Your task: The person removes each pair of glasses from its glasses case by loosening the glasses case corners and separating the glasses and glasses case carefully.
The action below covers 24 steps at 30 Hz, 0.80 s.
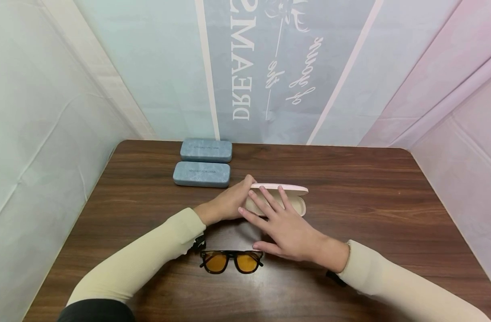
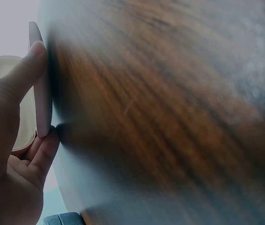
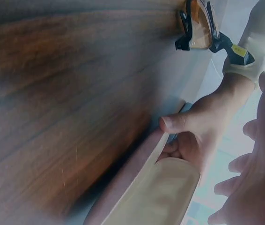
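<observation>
A pink glasses case (image 1: 297, 203) with a cream lining stands on the table with its lid raised. My left hand (image 1: 229, 201) grips its left end; in the left wrist view, the thumb lies along one side of the case (image 2: 42, 103) and curled fingers reach round the other. My right hand (image 1: 291, 230) is spread in front of the case, fingers straight and overlapping its opening in the head view. No object shows in the right palm. Nearer to me lie dark-framed glasses (image 1: 231, 254) with amber lenses, just left of the right thumb.
Two blue glasses cases, a rear one (image 1: 206, 150) and a front one (image 1: 202, 174), lie closed at the back left. The brown wooden table (image 1: 370, 192) ends at a printed cloth backdrop (image 1: 261, 80), with pale cloth (image 1: 28, 134) along the left side.
</observation>
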Each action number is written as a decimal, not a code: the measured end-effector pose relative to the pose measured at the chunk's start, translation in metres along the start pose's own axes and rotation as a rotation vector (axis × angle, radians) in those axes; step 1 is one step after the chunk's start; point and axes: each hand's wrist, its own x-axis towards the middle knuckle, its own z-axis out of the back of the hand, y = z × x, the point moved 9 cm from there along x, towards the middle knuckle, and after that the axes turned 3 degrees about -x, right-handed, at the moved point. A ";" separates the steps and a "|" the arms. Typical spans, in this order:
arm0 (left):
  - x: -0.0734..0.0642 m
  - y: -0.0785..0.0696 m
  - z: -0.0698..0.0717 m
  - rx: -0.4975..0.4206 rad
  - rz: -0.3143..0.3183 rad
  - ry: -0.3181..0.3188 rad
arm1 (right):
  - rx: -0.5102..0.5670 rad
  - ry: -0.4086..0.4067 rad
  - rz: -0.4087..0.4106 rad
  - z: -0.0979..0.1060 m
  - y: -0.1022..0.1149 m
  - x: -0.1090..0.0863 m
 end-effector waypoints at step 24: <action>0.001 0.003 -0.003 0.005 0.065 0.017 | -0.017 0.051 -0.135 0.011 -0.034 -0.005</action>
